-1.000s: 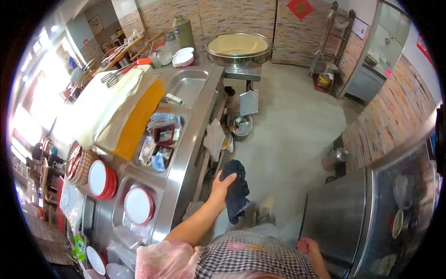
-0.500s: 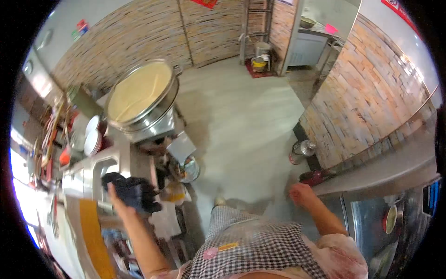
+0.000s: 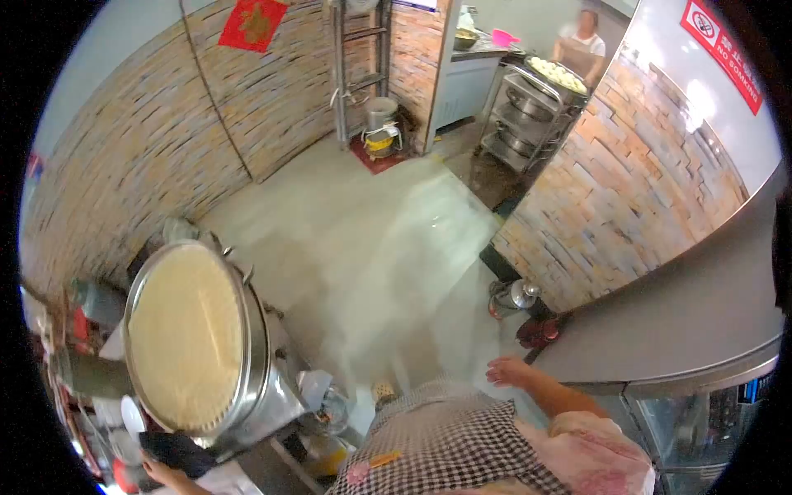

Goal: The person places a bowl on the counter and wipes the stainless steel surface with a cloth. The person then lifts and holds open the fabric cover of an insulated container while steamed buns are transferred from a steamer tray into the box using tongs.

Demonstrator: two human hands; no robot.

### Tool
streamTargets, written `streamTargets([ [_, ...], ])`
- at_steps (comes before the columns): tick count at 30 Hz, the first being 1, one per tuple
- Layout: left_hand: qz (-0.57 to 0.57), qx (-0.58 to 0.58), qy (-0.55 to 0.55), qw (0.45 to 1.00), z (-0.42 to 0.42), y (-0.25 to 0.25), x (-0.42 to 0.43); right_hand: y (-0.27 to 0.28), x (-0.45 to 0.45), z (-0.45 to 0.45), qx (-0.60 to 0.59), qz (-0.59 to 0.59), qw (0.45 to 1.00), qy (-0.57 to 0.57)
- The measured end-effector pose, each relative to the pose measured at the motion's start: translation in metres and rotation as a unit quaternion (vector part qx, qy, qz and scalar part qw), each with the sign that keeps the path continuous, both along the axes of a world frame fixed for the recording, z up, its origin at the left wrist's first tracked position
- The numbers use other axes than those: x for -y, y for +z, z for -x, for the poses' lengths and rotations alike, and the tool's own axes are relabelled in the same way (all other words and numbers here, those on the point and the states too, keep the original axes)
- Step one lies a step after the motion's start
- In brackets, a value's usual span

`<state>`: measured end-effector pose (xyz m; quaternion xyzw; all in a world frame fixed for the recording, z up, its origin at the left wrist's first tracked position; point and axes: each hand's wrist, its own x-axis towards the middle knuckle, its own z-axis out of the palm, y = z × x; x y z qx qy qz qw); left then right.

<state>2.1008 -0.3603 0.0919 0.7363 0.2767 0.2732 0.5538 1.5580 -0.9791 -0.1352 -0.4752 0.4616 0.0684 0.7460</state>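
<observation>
head view, looking down over the wearer's checked apron. the left hand, at the lower left edge, grips a dark cloth; a finger or thumb shows along the cloth's near side, and the other digits are hidden by it. the cloth lies beside the lower rim of a large round pan; whether the two touch cannot be told. the pan is metal-rimmed, with a smooth, pale yellow surface crossed by a lighter streak, and sits at the metal stand. a white plate is just left of the pan's lower rim, above the cloth.

the right hand is held out over the floor, well apart from the pan, its fingers open and loosely spread. nearest to it are a dark red object and a metal flask at the foot of the brick-patterned wall. a bin with a clear lining is right of the stand.

in the background, a bucket is on a red mat beside a ladder-like rack. through the doorway, a person is behind a wheeled cart topped by a tray of pale pieces.
</observation>
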Motion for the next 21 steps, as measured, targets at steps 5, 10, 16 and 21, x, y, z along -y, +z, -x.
streamTargets([
  [5, -0.227, 0.016, 0.073, 0.971, -0.055, 0.028, 0.081, 0.006, 0.038, -0.065, -0.071, -0.035, 0.992, -0.099],
  [10, -0.234, 0.172, -0.003, 0.957, -0.12, 0.064, 0.199, 0.016, 0.108, -0.132, -0.125, -0.064, 0.979, -0.151],
  [16, -0.161, 0.365, -0.175, 0.9, -0.167, 0.096, 0.42, -0.022, 0.24, -0.179, -0.073, -0.054, 0.975, -0.203],
  [21, -0.218, 0.344, -0.355, 0.841, -0.226, 0.026, 0.544, 0.019, 0.342, -0.206, -0.094, 0.05, 0.966, -0.234],
])
